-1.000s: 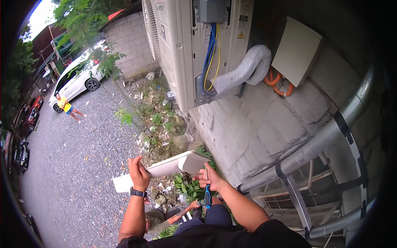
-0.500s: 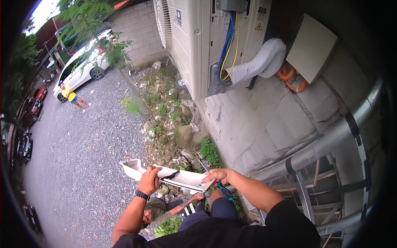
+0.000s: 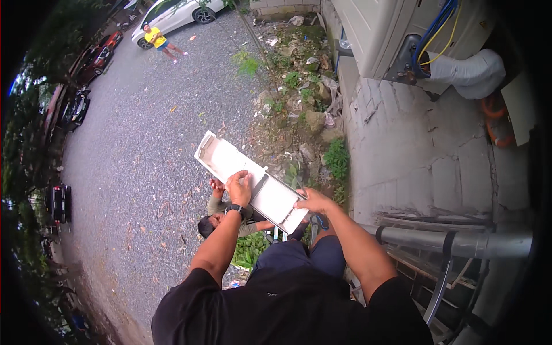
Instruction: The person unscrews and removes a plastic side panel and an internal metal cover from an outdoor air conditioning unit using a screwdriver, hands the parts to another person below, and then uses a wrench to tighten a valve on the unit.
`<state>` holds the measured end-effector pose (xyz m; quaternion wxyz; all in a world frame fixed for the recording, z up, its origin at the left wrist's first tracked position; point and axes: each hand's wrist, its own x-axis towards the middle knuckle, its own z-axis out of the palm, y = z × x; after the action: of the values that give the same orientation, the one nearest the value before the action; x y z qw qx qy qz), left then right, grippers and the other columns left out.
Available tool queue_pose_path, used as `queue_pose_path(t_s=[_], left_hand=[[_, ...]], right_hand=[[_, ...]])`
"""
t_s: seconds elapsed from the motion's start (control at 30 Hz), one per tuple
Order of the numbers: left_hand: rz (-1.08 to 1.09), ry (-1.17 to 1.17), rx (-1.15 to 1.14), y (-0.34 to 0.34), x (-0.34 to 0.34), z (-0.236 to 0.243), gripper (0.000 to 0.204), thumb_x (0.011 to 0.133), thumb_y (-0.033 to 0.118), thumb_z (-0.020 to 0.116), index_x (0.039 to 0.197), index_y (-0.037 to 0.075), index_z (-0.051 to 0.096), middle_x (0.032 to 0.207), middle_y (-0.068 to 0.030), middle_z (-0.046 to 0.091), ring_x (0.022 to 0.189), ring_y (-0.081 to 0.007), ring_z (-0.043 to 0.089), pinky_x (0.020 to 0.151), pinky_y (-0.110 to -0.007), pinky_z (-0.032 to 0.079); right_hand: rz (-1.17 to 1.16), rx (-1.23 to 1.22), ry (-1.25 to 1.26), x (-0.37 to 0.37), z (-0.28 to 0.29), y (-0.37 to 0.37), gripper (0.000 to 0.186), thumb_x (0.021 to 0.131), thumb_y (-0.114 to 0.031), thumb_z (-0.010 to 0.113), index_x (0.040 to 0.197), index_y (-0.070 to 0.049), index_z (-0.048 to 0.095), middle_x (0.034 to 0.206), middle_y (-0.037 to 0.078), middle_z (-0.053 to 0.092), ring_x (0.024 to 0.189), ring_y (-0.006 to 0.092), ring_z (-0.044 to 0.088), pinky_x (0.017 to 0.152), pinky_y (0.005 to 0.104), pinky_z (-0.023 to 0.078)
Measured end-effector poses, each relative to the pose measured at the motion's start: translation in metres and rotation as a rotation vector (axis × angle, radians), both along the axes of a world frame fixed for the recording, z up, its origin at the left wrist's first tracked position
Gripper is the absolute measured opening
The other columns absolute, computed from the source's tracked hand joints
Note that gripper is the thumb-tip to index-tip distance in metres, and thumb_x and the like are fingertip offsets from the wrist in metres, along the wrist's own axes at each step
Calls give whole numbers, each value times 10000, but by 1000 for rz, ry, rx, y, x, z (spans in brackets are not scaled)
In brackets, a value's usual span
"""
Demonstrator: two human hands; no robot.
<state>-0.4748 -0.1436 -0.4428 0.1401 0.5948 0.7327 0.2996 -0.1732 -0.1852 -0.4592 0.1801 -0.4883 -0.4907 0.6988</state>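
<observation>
In front of me is a long white plastic cover [image 3: 275, 201], its hollow inner side turned up and its far end slanting to the left. My left hand [image 3: 238, 188] grips its near edge around the middle, with curled fingers reaching inside. At the right end my right hand [image 3: 316, 202] is closed on the cover's edge. A screwdriver with a blue and black handle [image 3: 320, 222] is held in that same hand, partly hidden beneath it. Just below the cover is a co-worker, one hand [image 3: 216, 185] raised near my left hand.
A metal pipe rail [image 3: 425, 240] runs at the right. Beyond it stands a white outdoor air-conditioner unit [image 3: 376, 34] with blue and yellow cables and a wrapped duct [image 3: 468, 72]. Below are gravel ground [image 3: 155, 126], rubble and plants. A person in yellow [image 3: 155, 37] stands by a white car [image 3: 178, 17].
My view has swung down and left. The cover has tipped so its hollow side faces me more fully, and its left end points farther away. The co-worker's hand has come up.
</observation>
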Motion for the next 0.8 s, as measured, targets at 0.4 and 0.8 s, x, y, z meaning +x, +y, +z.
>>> queue_pose_path(t_s=[0.4, 0.8], left_hand=[[297, -24, -104, 14, -95, -58, 286, 913, 266, 737, 1174, 150, 719, 1042, -75, 750, 1143, -319, 604, 1018, -482, 423], [514, -1497, -269, -113, 47, -116, 499, 1040, 288, 595, 1434, 32, 427, 1365, -140, 572, 1218, -298, 585, 1027, -471, 499]], right_hand=[[95, 16, -51, -11, 12, 1, 606, 836, -75, 777, 1367, 88, 535, 1220, 151, 656, 993, 199, 675, 747, 338, 559], [192, 73, -176, -24, -33, 11, 636, 820, -215, 815, 1350, 59, 597, 1408, 181, 539, 1292, 292, 549, 1054, 383, 449]])
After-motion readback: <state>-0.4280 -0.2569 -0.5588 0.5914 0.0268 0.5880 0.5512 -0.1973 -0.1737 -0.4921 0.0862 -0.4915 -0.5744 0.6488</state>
